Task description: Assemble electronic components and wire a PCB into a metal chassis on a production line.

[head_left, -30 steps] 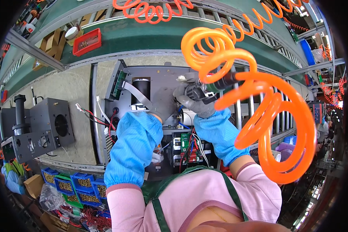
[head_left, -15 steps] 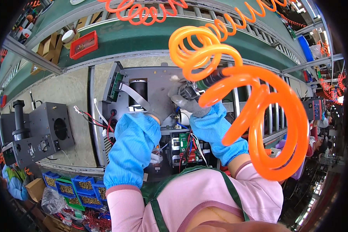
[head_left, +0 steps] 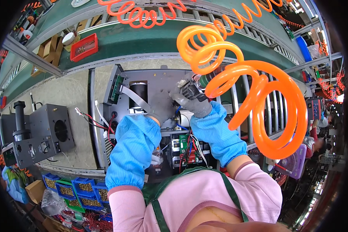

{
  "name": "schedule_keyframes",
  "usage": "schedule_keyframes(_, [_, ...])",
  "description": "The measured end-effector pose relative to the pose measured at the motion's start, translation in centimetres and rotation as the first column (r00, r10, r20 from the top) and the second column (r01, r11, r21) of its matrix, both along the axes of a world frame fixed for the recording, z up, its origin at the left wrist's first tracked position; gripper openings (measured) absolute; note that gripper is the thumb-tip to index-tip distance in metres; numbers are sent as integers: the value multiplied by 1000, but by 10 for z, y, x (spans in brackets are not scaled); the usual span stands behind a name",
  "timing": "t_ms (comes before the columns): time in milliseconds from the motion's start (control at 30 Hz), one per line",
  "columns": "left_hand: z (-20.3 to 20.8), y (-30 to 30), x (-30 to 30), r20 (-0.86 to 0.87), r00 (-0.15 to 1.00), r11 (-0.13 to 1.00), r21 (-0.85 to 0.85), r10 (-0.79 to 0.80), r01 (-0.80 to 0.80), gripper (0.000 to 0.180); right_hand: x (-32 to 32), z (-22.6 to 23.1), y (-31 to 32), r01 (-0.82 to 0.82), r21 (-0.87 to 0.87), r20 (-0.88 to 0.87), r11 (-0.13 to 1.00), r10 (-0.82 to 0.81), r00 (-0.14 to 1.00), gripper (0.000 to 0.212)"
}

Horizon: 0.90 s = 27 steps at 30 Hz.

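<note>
My right hand [head_left: 199, 104], in a grey glove, is closed around a dark air screwdriver [head_left: 190, 91] with a green band. The tool lies across the right part of a grey metal housing [head_left: 158, 74], and a coiled orange hose [head_left: 288, 116] loops in front of its rear end. My left hand [head_left: 162, 106], also gloved in grey, rests over the middle of the housing. Its fingers blend into the grey metal, so their pose is unclear. Beside it are a black cylinder [head_left: 138, 92], a flat ribbon cable [head_left: 133, 97] and a green circuit board [head_left: 115, 89].
At left stands another grey housing [head_left: 54, 127]. Loose red and black wires [head_left: 92, 120] stick out between the two. A red tray [head_left: 84, 47] sits on the green conveyor beyond. Blue bins [head_left: 82, 185] of brass-coloured parts are at lower left. Rollers [head_left: 272, 104] run along the right.
The right hand and the screwdriver have shifted slightly to the right. The orange hose has swung up, uncovering a purple fan at right. The left hand has barely moved.
</note>
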<state>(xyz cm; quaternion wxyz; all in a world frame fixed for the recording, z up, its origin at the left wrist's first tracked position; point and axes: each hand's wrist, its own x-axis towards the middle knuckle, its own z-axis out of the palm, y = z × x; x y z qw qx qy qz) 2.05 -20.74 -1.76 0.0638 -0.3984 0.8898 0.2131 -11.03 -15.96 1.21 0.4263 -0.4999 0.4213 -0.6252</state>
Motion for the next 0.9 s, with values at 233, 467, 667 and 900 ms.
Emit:
schedule_keyframes(233, [-9,-1,-2,-87,995,998,-38,-43,40,36,6,13,4,47,-2,-46,999,-47,998,44])
schedule_keyframes(467, [-7,0,4,-294,954,998,38,61,-52,36,9,8,4,53,-42,57,998,-51,997,43])
schedule_keyframes(667, [10,1,7,-203,976,996,-52,-75,65,37,7,31,8,-24,100,-44,995,28,999,40])
schedule_keyframes(900, [-2,-2,-5,-24,1000,997,76,14,-12,40,-11,-5,5,-149,133,-5,980,151,988,43])
